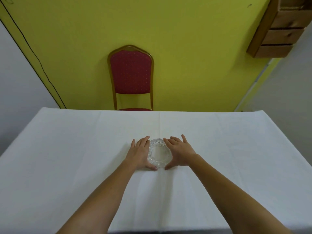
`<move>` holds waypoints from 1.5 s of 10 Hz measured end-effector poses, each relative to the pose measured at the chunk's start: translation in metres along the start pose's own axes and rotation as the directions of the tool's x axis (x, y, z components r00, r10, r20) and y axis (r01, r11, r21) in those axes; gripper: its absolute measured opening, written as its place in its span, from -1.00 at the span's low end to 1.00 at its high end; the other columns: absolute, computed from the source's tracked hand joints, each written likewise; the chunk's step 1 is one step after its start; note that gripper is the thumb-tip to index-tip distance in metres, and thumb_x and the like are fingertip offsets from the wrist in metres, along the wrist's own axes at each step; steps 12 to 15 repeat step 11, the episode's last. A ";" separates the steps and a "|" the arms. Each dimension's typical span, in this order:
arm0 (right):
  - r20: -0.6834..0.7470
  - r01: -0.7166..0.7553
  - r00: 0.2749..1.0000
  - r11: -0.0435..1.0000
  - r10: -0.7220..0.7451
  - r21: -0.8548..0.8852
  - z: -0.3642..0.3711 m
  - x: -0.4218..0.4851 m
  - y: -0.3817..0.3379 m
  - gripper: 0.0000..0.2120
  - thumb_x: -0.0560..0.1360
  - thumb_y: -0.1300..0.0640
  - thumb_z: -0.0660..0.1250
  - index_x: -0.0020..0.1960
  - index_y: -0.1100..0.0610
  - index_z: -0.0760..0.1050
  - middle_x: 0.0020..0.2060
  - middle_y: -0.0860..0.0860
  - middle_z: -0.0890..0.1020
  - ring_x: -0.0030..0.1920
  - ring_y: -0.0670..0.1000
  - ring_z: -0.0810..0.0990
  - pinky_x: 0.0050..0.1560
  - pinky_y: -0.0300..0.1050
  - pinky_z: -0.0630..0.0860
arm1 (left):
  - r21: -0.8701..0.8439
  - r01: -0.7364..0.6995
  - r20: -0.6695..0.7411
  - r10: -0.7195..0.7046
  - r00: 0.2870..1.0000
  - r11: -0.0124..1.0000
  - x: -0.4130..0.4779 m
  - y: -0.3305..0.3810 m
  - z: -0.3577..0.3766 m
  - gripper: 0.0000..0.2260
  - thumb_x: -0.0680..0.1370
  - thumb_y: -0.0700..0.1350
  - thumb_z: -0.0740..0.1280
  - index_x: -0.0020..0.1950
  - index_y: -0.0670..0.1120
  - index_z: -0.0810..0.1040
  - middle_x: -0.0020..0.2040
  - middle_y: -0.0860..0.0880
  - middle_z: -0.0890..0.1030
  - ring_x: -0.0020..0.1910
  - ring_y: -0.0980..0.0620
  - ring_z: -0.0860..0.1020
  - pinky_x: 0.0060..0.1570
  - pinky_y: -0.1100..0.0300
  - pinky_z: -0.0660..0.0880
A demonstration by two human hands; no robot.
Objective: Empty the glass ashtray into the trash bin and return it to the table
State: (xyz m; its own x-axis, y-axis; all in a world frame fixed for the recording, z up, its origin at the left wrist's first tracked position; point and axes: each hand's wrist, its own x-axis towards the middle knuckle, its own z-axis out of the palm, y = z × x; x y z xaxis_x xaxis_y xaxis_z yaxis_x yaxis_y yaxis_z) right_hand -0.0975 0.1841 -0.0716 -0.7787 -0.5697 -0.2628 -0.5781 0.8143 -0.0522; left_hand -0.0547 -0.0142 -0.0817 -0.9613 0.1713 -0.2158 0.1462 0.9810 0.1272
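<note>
A clear cut-glass ashtray stands on the white tablecloth near the middle of the table. No contents show inside it. My left hand lies flat against its left side and my right hand against its right side. On both hands the fingers are stretched out and spread, and the thumbs curve round the near edge of the ashtray. Neither hand closes around it. The right fingertips cover a little of the far rim. No trash bin is in view.
A red padded chair with a gold frame stands behind the table's far edge against a yellow wall. Wooden crates hang on the wall at the upper right. A black cable runs down the wall on the left.
</note>
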 end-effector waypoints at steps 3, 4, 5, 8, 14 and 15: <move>0.054 -0.026 0.998 0.995 0.020 0.099 0.013 -0.009 -0.003 0.16 0.33 -0.41 0.32 0.57 0.15 -0.26 0.59 0.00 -0.09 0.58 0.03 -0.15 0.54 0.23 -0.16 | -0.048 -0.003 0.101 0.008 0.995 0.999 -0.005 -0.002 0.007 0.12 0.33 0.46 0.26 0.56 -0.12 -0.27 0.59 -0.04 -0.23 0.57 -0.05 -0.17 0.49 -0.16 -0.17; 0.051 -0.033 0.998 0.992 0.026 0.122 0.013 -0.011 -0.004 0.14 0.36 -0.43 0.27 0.57 0.15 -0.26 0.59 0.01 -0.11 0.58 0.03 -0.16 0.53 0.23 -0.16 | -0.069 -0.005 0.126 0.014 0.992 0.998 -0.004 -0.003 0.006 0.21 0.17 0.59 0.05 0.57 -0.11 -0.26 0.59 -0.03 -0.22 0.57 -0.05 -0.16 0.49 -0.16 -0.17; 0.036 -0.041 0.999 0.990 0.036 0.132 0.015 -0.017 -0.006 0.07 0.41 -0.42 0.21 0.57 0.14 -0.27 0.59 0.00 -0.11 0.58 0.02 -0.16 0.54 0.21 -0.17 | -0.141 -0.010 0.134 0.029 0.991 0.990 -0.001 -0.005 0.004 0.15 0.27 0.52 0.19 0.57 -0.10 -0.23 0.60 -0.02 -0.16 0.57 -0.04 -0.13 0.50 -0.15 -0.14; 0.046 -0.065 0.997 0.990 0.060 0.122 0.020 -0.021 -0.009 -0.01 0.48 -0.39 0.12 0.56 0.15 -0.32 0.58 0.02 -0.20 0.57 0.04 -0.20 0.54 0.21 -0.15 | -0.123 -0.024 0.125 0.039 0.991 0.992 -0.003 -0.004 0.003 0.04 0.41 0.40 0.26 0.57 -0.11 -0.25 0.60 -0.03 -0.19 0.57 -0.03 -0.15 0.51 -0.15 -0.15; 0.034 -0.103 0.994 0.990 0.100 0.098 -0.027 -0.019 0.023 -0.35 0.65 -0.08 0.01 0.58 0.16 -0.19 0.59 0.04 -0.13 0.57 0.11 -0.20 0.54 0.19 -0.13 | -0.051 0.018 0.032 -0.017 0.999 0.999 -0.003 -0.035 -0.053 -0.20 0.57 0.32 0.00 0.57 -0.15 -0.24 0.59 -0.09 -0.19 0.57 -0.02 -0.14 0.51 -0.13 -0.16; 0.034 -0.103 0.994 0.990 0.100 0.098 -0.027 -0.019 0.023 -0.35 0.65 -0.08 0.01 0.58 0.16 -0.19 0.59 0.04 -0.13 0.57 0.11 -0.20 0.54 0.19 -0.13 | -0.051 0.018 0.032 -0.017 0.999 0.999 -0.003 -0.035 -0.053 -0.20 0.57 0.32 0.00 0.57 -0.15 -0.24 0.59 -0.09 -0.19 0.57 -0.02 -0.14 0.51 -0.13 -0.16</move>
